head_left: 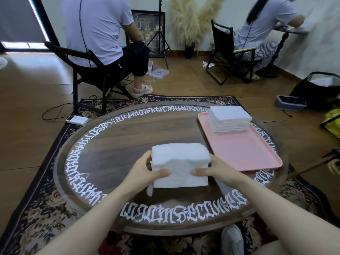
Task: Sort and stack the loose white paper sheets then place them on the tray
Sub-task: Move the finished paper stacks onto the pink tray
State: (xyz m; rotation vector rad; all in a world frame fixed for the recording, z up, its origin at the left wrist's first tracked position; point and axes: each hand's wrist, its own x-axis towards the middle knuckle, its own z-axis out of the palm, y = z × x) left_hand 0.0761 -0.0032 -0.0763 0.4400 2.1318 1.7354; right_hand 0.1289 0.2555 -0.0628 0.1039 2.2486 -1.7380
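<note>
Loose white paper sheets sit bunched between both hands above the round table, the left hand gripping at nine o'clock, the right hand at three o'clock, thumbs on top. Edges look ragged. At two o'clock, a neat stack rests on the pink tray.

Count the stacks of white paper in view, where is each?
2. One stack sits at the far end of the pink tray. The other stack is gripped by the left hand and right hand over the table.
</note>
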